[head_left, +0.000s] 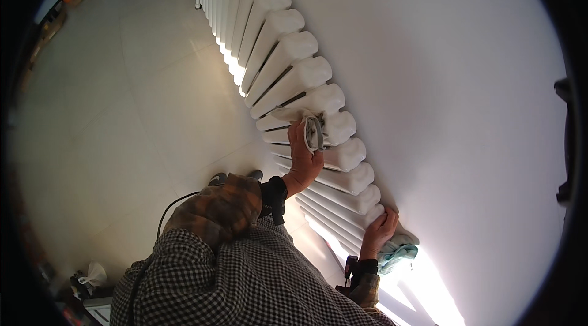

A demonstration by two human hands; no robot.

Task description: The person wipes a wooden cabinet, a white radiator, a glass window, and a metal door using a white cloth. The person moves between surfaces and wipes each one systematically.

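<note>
A white column radiator (312,69) runs along the wall from the top of the view down to the lower right. My left hand (305,163) grips a folded grey-white cloth (314,134) and holds it at the radiator's sections, part of the cloth spread over them. Farther down, my right hand (382,229) rests with its fingers curled over the radiator's end section, and no object shows in it. Close beside the right wrist is a crumpled teal cloth (398,255); what it rests on cannot be made out.
A smooth pale wall (450,96) stands right behind the radiator. Light tiled floor (138,110) stretches to the left, with my shoes (218,179) near the radiator. A white plastic bag (94,274) lies at the lower left. Bright light falls at the lower right.
</note>
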